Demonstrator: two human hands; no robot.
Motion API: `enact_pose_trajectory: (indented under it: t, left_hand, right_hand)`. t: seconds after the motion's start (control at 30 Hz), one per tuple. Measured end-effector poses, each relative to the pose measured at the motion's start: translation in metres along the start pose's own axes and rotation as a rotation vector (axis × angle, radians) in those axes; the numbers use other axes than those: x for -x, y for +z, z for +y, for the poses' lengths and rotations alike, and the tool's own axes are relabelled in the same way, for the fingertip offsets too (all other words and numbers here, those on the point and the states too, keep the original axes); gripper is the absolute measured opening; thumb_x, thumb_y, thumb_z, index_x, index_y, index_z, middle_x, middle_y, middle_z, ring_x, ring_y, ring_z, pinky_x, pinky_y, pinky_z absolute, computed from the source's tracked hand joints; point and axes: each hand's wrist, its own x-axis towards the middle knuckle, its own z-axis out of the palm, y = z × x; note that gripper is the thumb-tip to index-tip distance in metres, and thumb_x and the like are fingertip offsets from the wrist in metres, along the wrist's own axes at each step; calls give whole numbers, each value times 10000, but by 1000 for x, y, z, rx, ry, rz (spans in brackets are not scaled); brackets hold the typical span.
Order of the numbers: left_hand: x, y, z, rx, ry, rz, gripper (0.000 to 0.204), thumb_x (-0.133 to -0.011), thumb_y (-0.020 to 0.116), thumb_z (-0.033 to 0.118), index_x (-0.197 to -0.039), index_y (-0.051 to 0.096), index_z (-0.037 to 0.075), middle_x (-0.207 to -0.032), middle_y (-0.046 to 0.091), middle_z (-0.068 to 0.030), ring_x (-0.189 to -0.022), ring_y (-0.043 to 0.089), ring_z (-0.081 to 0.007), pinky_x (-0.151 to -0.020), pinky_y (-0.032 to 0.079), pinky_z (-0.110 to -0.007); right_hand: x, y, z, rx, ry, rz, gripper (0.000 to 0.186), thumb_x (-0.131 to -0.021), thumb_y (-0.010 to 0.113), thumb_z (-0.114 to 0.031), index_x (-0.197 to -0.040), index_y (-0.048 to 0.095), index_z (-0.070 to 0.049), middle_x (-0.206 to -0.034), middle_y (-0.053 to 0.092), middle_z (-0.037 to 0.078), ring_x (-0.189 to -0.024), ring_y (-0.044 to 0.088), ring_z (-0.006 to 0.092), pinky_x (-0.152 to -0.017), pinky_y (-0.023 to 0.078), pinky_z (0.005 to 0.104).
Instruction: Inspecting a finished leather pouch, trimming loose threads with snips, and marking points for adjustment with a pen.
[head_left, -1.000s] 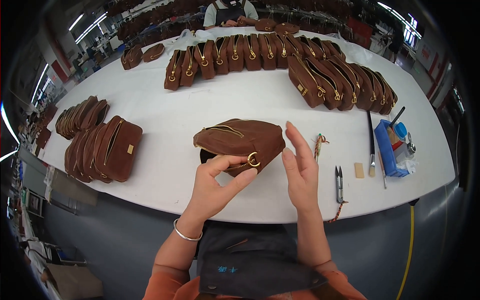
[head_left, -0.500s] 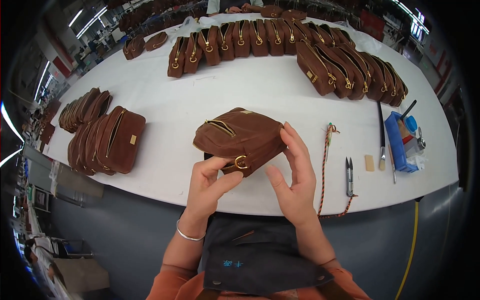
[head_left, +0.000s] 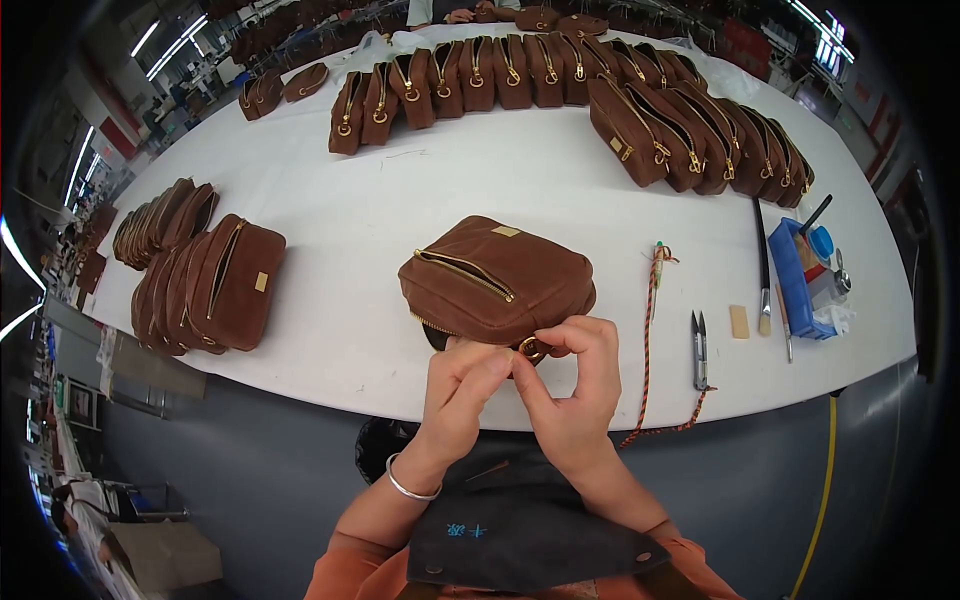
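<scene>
At brown bag [head_left: 515,275], right fingers [head_left: 578,338] clamped on gold ring [head_left: 532,349], left fingers [head_left: 482,372] pinched (hold hidden)

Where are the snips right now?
In the head view, the snips lie on the table to the right of the right hand, just left of the tan block.

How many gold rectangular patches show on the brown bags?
3: one patch on the handled bag, one on the left stack's front bag, one on the right row's leftmost bag. Others may be hidden.
</scene>
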Motion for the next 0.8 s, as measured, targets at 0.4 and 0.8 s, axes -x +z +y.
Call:
enact_pose_trajectory:
  t: [0.4,0.8]
  left_hand:
    - [-5,11,-1,-89,36,235,500,-1003,563,210,-562,440,9,-534,364,72,-569,279,-30,-487,232,-248]
    - [-3,10,-2,-30,-29,331,463,-1001,571,208,-599,473,-1,-607,452,72,-608,325,-16,-521,274,-211]
  right_hand:
    - [5,-5,11,-303,153,-29,190,-844,638,84,-1012,589,10,-956,578,118,-777,595,144,-665,520,266]
    - [-4,-20,19,-609,438,-158,277,-881,644,36,-1095,476,-14,-1074,540,89,-883,576,102,-790,520,274]
